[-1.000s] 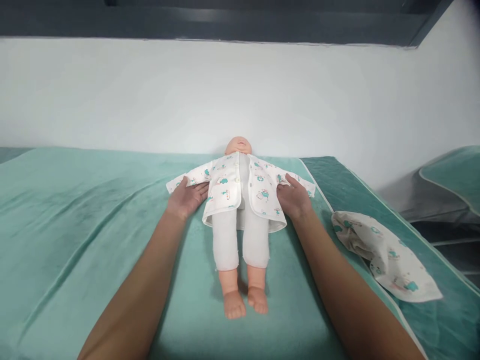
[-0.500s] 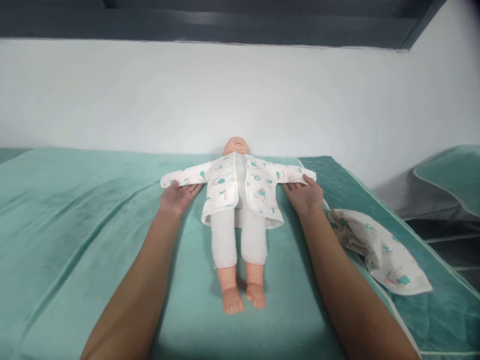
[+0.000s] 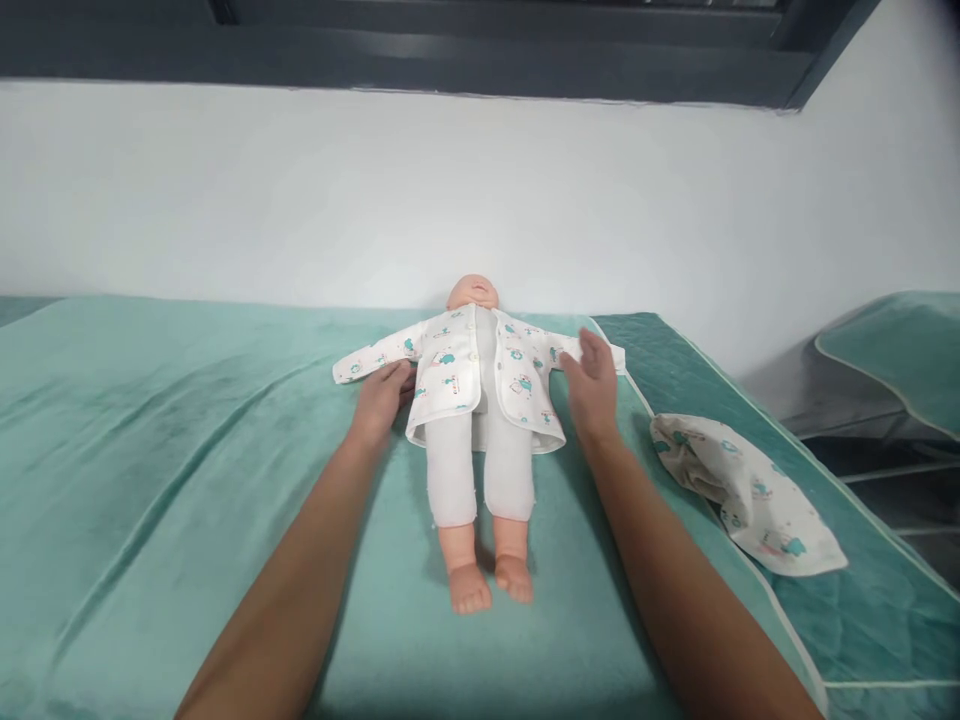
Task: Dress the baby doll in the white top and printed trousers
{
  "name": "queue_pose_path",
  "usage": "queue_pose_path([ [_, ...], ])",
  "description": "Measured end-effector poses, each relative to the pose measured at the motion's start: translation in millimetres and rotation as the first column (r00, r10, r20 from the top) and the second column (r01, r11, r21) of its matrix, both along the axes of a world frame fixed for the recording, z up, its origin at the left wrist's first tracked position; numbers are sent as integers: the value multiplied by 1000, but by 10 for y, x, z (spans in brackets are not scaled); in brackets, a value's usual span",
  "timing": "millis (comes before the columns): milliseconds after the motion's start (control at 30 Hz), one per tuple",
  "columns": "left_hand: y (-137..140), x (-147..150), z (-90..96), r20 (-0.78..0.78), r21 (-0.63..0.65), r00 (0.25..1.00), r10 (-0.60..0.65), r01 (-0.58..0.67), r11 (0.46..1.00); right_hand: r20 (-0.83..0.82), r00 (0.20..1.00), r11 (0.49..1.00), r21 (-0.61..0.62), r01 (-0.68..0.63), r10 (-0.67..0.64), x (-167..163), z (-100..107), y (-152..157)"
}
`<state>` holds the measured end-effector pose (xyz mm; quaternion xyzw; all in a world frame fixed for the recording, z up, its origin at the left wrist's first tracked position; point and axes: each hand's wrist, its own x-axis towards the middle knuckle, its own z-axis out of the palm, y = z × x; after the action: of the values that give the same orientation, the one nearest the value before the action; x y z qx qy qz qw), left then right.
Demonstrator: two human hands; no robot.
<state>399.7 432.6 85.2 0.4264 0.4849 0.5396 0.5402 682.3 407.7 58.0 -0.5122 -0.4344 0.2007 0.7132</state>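
Note:
A baby doll (image 3: 472, 292) lies on its back, feet toward me. It wears a white printed jacket (image 3: 448, 370), unfastened down the front with both sleeves spread out sideways. White cloth covers its body and legs (image 3: 451, 470), and its feet are bare. My left hand (image 3: 382, 402) is beside the jacket's left side, just below that sleeve, its fingers partly hidden near the side seam. My right hand (image 3: 591, 385) is raised in front of the right sleeve, fingers apart and holding nothing; it covers part of that sleeve.
A crumpled printed cloth (image 3: 750, 495) in the same pattern lies to the right, across the edge of a light green blanket (image 3: 187, 560). Under it is a darker quilted cover (image 3: 885, 630). A white wall (image 3: 480, 190) stands behind the doll's head. At far right hangs green fabric (image 3: 907, 350).
Both hands have moved inward from beneath the sleeve ends toward the jacket's sides. The palms have turned from facing up, and the right hand has lifted. The left sleeve slants lower.

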Motion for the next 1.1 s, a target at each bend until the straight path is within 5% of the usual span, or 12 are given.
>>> queue_pose_path([
  [167, -165, 122, 105, -245, 198, 966, 77, -28, 980, 294, 843, 892, -107, -439, 450, -406, 295, -349],
  [267, -300, 134, 219, -352, 353, 936, -32, 164, 921, 475, 693, 830, -173, -531, 542, -422, 408, -458],
  [400, -423, 140, 281, -573, 394, 791, -215, 495, 774, 612, 559, 809, -255, -530, 559, -395, 429, -496],
  [533, -449, 172, 267, -565, 429, 807, -170, 463, 775, 553, 674, 870, -253, -424, 489, -440, 415, -520],
  [700, -408, 164, 257, -485, 445, 875, -8, 255, 858, 338, 867, 929, -181, -323, 367, -495, 415, -537],
  [800, -330, 108, 209, -308, 368, 948, 86, 36, 929, 94, 950, 947, -154, -283, 299, -451, 400, -478],
  [967, -205, -15, 41, 6, 178, 976, 216, -213, 961, -254, 959, 980, -118, -161, 127, -184, 226, -325],
  [1100, -261, -114, -81, -102, 231, 921, 375, -345, 910, -141, 986, 989, -128, 70, -88, -2, 5, -507],
])
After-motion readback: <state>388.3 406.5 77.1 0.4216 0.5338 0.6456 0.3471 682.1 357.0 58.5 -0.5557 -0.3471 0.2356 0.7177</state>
